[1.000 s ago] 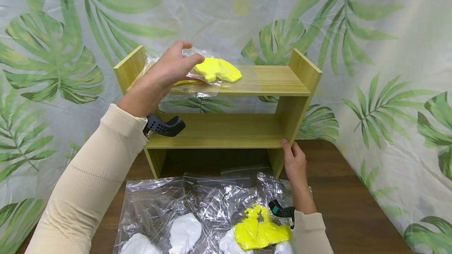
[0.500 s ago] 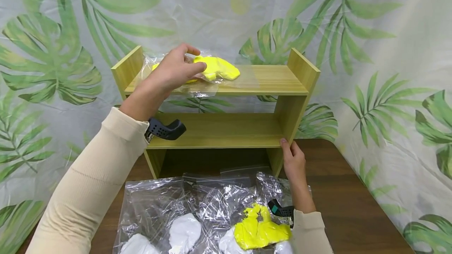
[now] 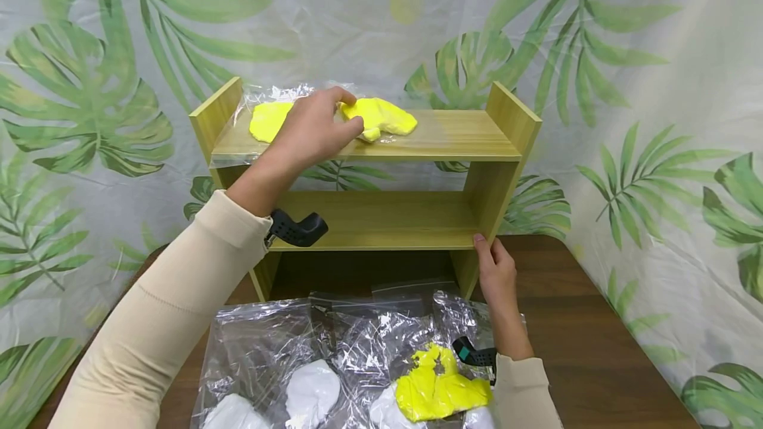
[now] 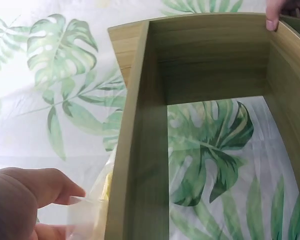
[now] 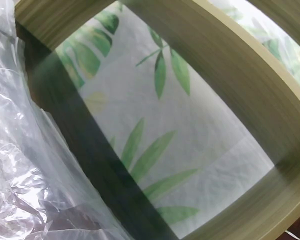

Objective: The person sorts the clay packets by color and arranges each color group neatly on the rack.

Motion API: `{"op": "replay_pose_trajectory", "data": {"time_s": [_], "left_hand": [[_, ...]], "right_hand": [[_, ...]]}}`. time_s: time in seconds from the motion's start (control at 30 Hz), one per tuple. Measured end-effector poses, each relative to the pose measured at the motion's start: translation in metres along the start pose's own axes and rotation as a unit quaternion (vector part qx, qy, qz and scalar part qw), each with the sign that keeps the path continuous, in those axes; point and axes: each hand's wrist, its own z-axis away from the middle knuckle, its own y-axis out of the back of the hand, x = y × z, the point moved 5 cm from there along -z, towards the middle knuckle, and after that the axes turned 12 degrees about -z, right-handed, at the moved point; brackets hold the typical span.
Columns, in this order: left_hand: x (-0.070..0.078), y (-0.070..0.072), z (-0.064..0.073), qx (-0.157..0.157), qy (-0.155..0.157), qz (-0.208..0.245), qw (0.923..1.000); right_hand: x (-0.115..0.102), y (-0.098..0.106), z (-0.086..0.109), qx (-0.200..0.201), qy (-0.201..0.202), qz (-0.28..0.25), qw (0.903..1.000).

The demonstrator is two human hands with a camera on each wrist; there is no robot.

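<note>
On the top board of a small wooden shelf (image 3: 465,131) lie two flat yellow clay-like lumps in clear plastic bags. My left hand (image 3: 318,128) reaches over the board between them. Its thumb and index finger hold the bag around the right yellow lump (image 3: 384,118); the left yellow lump (image 3: 267,121) shows partly behind the hand. In the left wrist view, a strip of clear plastic (image 4: 87,215) lies at the thumb tip. Lower down, my right hand (image 3: 497,273) grips the shelf's right side panel, thumb at the middle board's front edge.
Several clear zip bags (image 3: 256,333) lie on the dark wooden table (image 3: 590,330) before the shelf, holding white lumps (image 3: 312,389) and a torn-edged yellow lump (image 3: 441,389). A leaf-patterned cloth (image 3: 357,18) hangs behind. Black wrist cameras sit below both hands.
My left hand has moved right along the top board, and the right yellow lump has shifted slightly right. More of the left yellow lump shows. My right hand has stayed put.
</note>
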Motion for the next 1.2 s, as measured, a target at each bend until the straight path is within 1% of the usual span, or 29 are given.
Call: {"op": "replay_pose_trajectory", "data": {"time_s": [0.13, 0.23, 0.47, 0.7, 1.03, 1.13, 1.2], "left_hand": [[0.002, -0.003, -0.002, 0.005, -0.008, -0.054, 0.9985], [0.001, -0.005, -0.002, 0.008, -0.012, -0.080, 0.9967], [-0.003, -0.008, 0.000, 0.015, -0.017, -0.102, 0.9945], [-0.001, -0.012, 0.001, 0.024, -0.019, -0.135, 0.9904], [-0.001, -0.015, 0.000, 0.032, -0.022, -0.147, 0.9884], [-0.001, -0.014, 0.001, 0.045, -0.020, -0.130, 0.9903], [-0.002, -0.013, 0.002, 0.061, -0.022, -0.110, 0.9918]], "right_hand": [[-0.001, 0.000, 0.001, 0.004, 0.003, 0.001, 1.0000], [-0.001, 0.000, 0.001, 0.005, 0.005, -0.001, 1.0000], [-0.001, -0.001, 0.001, 0.001, 0.007, -0.004, 1.0000], [0.000, 0.001, 0.001, 0.006, 0.002, -0.001, 1.0000], [0.000, 0.002, 0.001, -0.001, -0.003, -0.013, 0.9999], [0.001, 0.001, 0.001, -0.001, -0.004, -0.009, 1.0000], [0.001, 0.001, 0.001, 0.000, -0.002, -0.005, 1.0000]]}}
